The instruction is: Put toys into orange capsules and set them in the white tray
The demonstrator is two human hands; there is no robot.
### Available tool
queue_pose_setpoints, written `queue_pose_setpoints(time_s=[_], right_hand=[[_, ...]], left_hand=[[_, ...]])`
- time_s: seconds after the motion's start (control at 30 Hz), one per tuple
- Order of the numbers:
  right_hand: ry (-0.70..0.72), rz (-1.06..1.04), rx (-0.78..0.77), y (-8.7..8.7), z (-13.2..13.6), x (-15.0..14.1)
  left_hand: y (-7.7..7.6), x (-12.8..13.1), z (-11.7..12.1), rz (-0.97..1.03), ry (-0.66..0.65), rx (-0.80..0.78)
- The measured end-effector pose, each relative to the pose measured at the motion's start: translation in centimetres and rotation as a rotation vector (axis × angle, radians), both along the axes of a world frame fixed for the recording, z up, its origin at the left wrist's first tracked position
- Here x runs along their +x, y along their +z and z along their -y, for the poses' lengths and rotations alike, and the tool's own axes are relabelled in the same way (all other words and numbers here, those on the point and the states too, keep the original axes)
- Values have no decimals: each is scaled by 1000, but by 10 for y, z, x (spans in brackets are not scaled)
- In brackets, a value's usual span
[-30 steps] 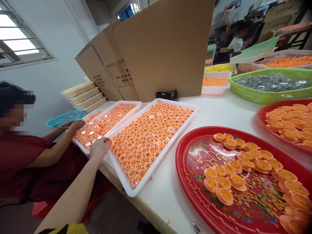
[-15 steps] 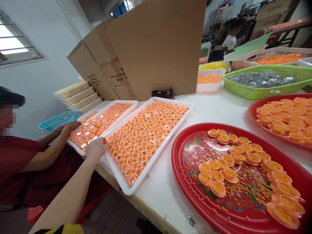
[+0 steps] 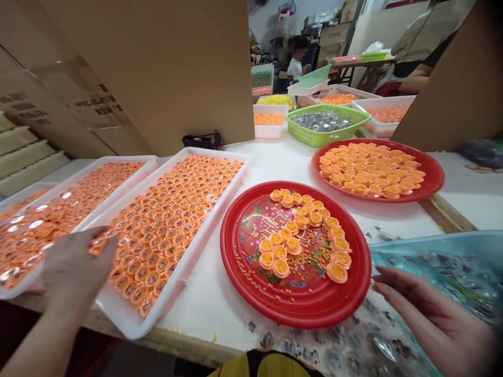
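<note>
My left hand is over the near-left edge of a white tray filled with rows of small round orange pieces. Its thumb and index finger are apart, with orange pieces visible between them. On the right, my right hand is beside the rim of a round red tray. Thumb and index tips come close together; whatever may be between them is too small to name. Orange cup-like pieces and tiny orange bits lie on the red tray. Clear plastic pieces lie under and near my right hand.
Another red tray of orange pieces stands behind. A blue basket of clear pieces is at right, a green basket farther back. Cardboard walls the left rear. Another white tray stands left. People are in the background.
The view has swung right, bringing my right hand and the blue basket into sight. The co-worker at the left has left the view. My left hand remains by the white tray's edge.
</note>
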State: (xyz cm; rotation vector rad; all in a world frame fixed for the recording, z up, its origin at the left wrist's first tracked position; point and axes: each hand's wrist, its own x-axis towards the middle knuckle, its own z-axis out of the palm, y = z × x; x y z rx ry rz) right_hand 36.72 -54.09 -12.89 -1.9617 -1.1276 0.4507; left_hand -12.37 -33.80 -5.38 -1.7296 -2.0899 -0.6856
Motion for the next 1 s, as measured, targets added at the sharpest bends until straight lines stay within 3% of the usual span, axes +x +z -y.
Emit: queue_pose_setpoints(time_s=[0.07,0.13,0.2,0.3,0.5,0.67,0.8,1.0], right_hand=[[-84,43,8,1,4,12],[-135,60,22,5,9,24],[-165,68,-8,9,14,33],[-198,84,-77,12,24,41],[-183,345,13,9,36,49],[-34,681,-262,6,29,52],[-13,816,-424,-5,21,56],[27,764,-355,-25,19,76]], left_hand=[[-7,62,21,91,-430,-101],[-19,123,38,133,-751,-316],[-34,171,47,140,-910,-513],[-53,210,48,111,-964,-607],[-73,218,38,46,-984,-614],[-76,214,41,33,-1016,-591],[-72,210,46,42,-982,-592],[-53,205,47,180,-893,-709]])
